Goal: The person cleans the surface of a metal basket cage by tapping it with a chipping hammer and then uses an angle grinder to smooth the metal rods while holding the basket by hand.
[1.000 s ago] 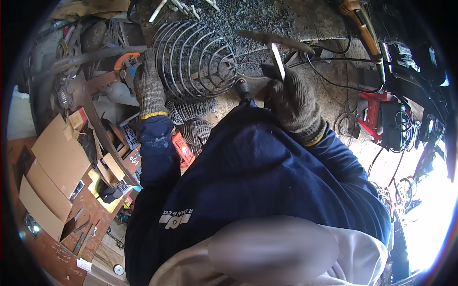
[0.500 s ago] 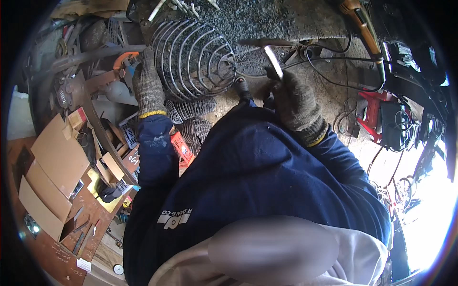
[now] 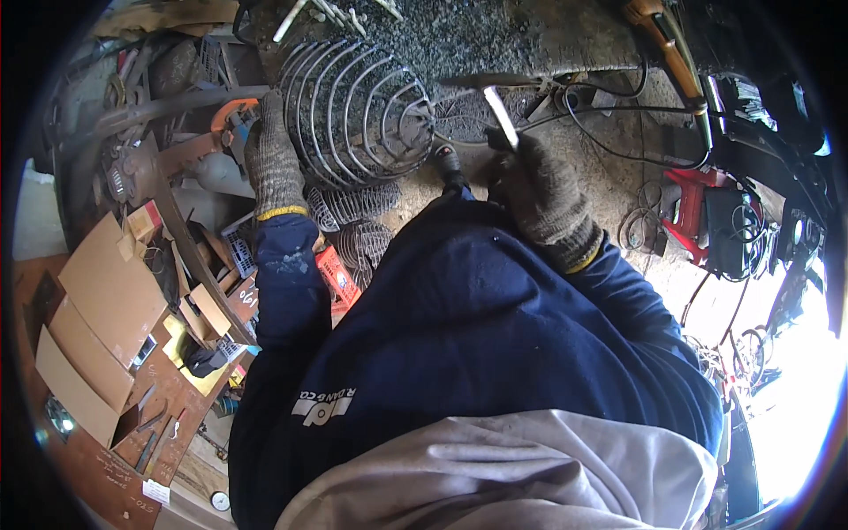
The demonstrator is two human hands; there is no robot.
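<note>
My left hand [image 3: 277, 163], in a knitted work glove with a yellow cuff, is closed at the left rim of a cone-shaped wire cage [image 3: 386, 113] made of bent metal rods in rings. Its fingertips are partly hidden. The cage's narrow end points right. In the same kind of glove, my right hand [image 3: 545, 190] is closed round a chipping hammer [image 3: 501, 117]. The hammer's flat bright handle rises from the fist to a long, narrow, dark head, which is apart from the cage.
Coiled wire pieces [image 3: 358, 205] and a red plastic crate [image 3: 338, 279] lie below the cage. An orange angled tool [image 3: 677, 66] and a looping cable [image 3: 609, 159] are at upper right. A red stand [image 3: 685, 212] is at right. Cardboard [image 3: 106, 309] covers part of the left bench.
My right hand and the hammer have shifted slightly left. The cage has tilted a little, its narrow end slightly lower. My left hand stays nearly in place.
</note>
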